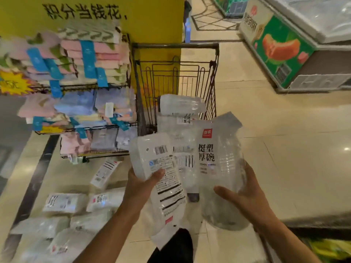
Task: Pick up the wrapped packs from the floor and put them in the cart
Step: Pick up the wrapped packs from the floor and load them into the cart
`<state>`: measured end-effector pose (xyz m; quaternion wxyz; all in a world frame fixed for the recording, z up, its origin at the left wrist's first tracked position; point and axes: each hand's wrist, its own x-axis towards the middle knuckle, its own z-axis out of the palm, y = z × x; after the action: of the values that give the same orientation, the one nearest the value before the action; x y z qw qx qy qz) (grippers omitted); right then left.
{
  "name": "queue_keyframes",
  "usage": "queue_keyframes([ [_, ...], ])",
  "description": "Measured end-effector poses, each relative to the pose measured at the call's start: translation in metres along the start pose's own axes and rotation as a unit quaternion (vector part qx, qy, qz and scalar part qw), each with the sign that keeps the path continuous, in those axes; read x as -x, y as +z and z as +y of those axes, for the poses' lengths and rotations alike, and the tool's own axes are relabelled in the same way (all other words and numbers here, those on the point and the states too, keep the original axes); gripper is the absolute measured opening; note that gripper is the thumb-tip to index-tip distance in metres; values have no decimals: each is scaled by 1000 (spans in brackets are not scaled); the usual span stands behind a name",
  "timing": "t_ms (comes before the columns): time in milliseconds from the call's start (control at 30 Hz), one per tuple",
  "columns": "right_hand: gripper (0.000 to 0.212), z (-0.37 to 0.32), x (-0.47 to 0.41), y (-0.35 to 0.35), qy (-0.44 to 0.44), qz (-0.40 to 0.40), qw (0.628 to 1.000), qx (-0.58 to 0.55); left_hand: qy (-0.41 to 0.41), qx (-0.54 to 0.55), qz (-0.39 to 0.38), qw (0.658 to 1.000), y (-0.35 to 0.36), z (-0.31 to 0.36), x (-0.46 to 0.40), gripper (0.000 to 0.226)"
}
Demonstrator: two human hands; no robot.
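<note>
- While the person stands just short of the cart, the left hand is clamped on a flat wrapped pack, thumb pressed over its barcode label, the pack raised near the cart's near end.
- The right hand cups a clear pack of stacked bowls from below and the side, fingers curled around the plastic, just right of the flat pack and level with it.
- Inside the cart, a pack of clear cups lies on its side on top of other wrapped packs.
- Left of the cart, on the floor, several wrapped packs lie in a loose cluster, some touching.
- A wire rack of folded towels stands against the cart's left side.
- Beyond the cart rises a yellow pillar; to its right, well apart, sits a chest freezer.
</note>
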<state>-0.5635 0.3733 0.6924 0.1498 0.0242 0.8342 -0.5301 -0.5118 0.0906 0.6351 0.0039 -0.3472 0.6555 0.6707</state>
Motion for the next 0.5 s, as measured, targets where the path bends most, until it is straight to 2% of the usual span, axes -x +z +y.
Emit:
queue_keyframes([
  [100,94,-13,-61,1,-10,-34,999,10,-24,37,20,999,13,9,-34,79],
  [233,97,-28,-129,11,-15,-98,995,31,-30,48,66,996,22,13,-56,42],
  [267,99,-33,-143,15,-15,-113,993,38,-29,51,80,995,23,13,-60,39],
  [433,111,-32,-223,53,-58,-222,964,134,-47,75,177,980,42,-17,-81,73],
  [500,116,-23,-250,66,-91,-270,940,188,-79,88,242,963,63,-26,-84,77],
])
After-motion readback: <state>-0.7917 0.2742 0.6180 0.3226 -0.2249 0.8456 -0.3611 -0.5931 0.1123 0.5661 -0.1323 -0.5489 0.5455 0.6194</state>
